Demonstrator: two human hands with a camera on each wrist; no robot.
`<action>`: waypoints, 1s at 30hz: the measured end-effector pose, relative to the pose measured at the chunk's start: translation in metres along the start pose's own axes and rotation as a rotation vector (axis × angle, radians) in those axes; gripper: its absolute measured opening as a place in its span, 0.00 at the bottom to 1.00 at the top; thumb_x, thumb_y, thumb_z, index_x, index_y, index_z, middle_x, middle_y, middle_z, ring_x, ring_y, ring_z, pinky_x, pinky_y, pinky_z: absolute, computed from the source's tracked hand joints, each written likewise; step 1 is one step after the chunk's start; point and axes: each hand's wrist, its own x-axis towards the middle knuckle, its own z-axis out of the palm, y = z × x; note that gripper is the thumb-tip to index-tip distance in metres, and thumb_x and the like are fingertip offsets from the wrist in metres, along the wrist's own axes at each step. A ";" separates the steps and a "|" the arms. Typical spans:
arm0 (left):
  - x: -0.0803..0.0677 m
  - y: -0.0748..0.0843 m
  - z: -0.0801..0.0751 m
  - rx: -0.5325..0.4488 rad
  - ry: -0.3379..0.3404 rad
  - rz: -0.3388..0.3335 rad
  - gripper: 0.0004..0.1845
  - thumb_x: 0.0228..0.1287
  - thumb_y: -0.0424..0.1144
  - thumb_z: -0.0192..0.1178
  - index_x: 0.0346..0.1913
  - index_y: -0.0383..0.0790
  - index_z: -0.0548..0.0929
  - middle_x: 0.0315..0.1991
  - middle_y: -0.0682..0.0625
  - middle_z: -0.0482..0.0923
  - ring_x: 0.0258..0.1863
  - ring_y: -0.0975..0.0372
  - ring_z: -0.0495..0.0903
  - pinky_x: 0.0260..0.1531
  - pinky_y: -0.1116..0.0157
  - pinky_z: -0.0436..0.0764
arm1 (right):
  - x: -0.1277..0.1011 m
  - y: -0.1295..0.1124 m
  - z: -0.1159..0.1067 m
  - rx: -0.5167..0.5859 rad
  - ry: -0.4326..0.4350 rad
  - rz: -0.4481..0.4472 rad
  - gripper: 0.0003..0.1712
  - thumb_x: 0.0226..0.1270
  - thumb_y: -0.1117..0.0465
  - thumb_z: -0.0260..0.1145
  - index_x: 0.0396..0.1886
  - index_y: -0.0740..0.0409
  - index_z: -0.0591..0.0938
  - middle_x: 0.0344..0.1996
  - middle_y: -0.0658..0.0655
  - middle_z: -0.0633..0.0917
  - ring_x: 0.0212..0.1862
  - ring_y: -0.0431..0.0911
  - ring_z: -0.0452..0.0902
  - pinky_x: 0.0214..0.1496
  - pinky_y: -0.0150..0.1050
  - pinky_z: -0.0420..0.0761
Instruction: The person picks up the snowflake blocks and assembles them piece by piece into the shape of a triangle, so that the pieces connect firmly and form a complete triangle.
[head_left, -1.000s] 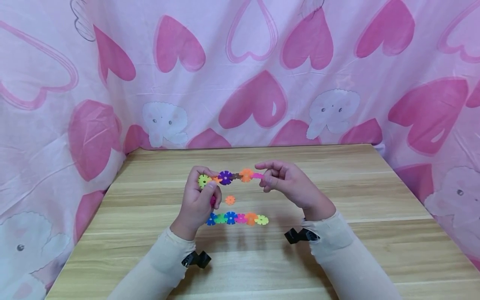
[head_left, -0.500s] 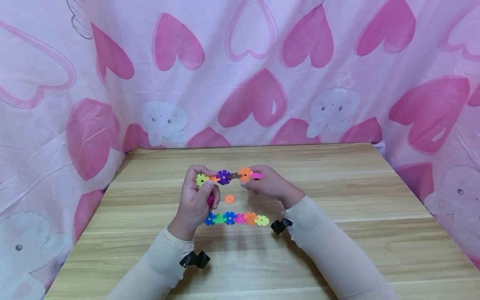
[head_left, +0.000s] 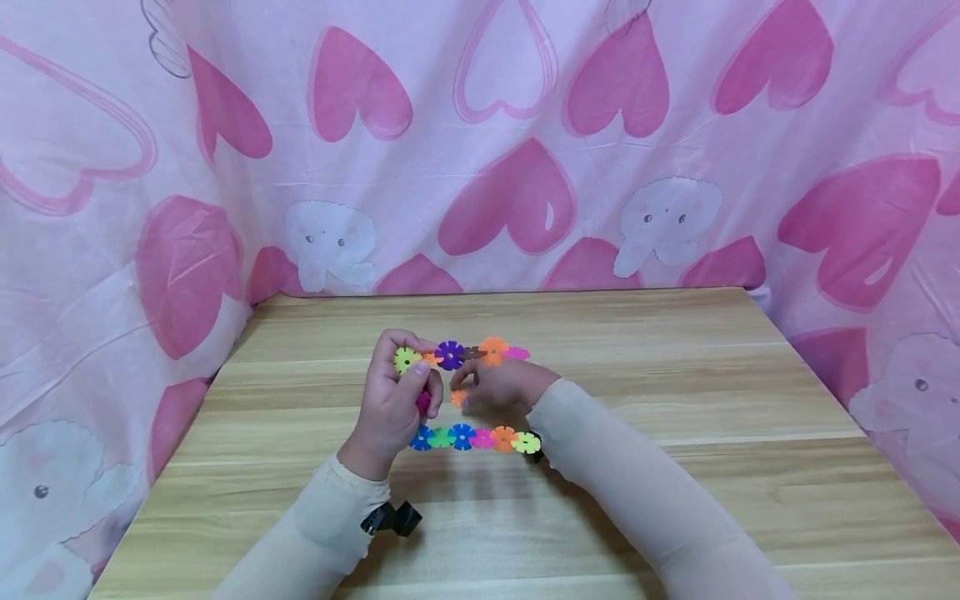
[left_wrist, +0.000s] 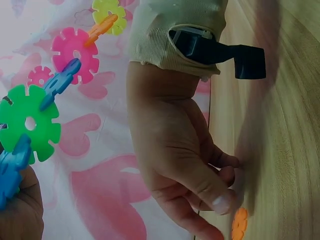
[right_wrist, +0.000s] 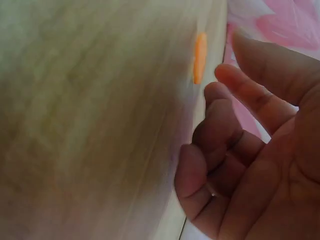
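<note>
My left hand (head_left: pixel 392 404) grips a chain of interlocking snowflake discs. One stretch runs right from the fingers with a purple disc (head_left: pixel 450 355), an orange disc (head_left: pixel 493 350) and a pink end disc (head_left: pixel 517 353). The other stretch includes a green disc (left_wrist: pixel 30 122), a pink disc (left_wrist: pixel 76 55) and a yellow end disc (left_wrist: pixel 109 15), raised off the table in the left wrist view. A loose orange disc (right_wrist: pixel 200 57) lies on the table. Just short of it, my right hand (head_left: pixel 501 386) reaches down with loosely bent fingers and nothing in them.
The wooden table (head_left: pixel 675 358) extends on all sides of the hands. Behind and beside it hangs a pink curtain (head_left: pixel 502 100) printed with hearts. Black camera mounts, such as the left-wrist one (head_left: pixel 392 520), stick out from the sleeves.
The right hand has left the pink end of the chain and moved left and down to the loose orange disc. My left hand and the chain stay nearly in place.
</note>
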 end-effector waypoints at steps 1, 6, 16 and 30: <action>0.000 0.000 0.000 0.004 0.006 -0.010 0.11 0.80 0.28 0.41 0.53 0.47 0.68 0.17 0.43 0.68 0.11 0.55 0.67 0.07 0.65 0.66 | 0.000 -0.001 0.001 -0.004 -0.001 0.012 0.20 0.69 0.56 0.75 0.56 0.31 0.82 0.67 0.56 0.78 0.67 0.56 0.72 0.73 0.63 0.69; -0.002 0.002 0.001 0.025 0.032 -0.066 0.11 0.78 0.29 0.43 0.52 0.49 0.68 0.19 0.44 0.69 0.11 0.56 0.69 0.09 0.68 0.69 | -0.001 -0.004 0.004 -0.005 0.019 0.005 0.21 0.67 0.65 0.75 0.52 0.37 0.83 0.60 0.57 0.80 0.60 0.56 0.74 0.64 0.59 0.75; -0.001 -0.001 -0.001 0.038 0.031 -0.037 0.09 0.80 0.28 0.42 0.52 0.46 0.68 0.16 0.43 0.68 0.11 0.60 0.69 0.06 0.65 0.67 | -0.005 0.000 0.011 0.216 -0.024 -0.101 0.15 0.64 0.79 0.70 0.44 0.63 0.77 0.35 0.60 0.75 0.32 0.50 0.73 0.30 0.38 0.79; 0.001 -0.001 -0.005 0.062 0.085 -0.043 0.06 0.81 0.29 0.42 0.52 0.42 0.67 0.15 0.45 0.68 0.11 0.59 0.68 0.06 0.66 0.66 | -0.061 0.023 -0.029 0.144 0.224 -0.380 0.16 0.70 0.63 0.73 0.54 0.53 0.81 0.25 0.57 0.83 0.28 0.51 0.77 0.33 0.41 0.81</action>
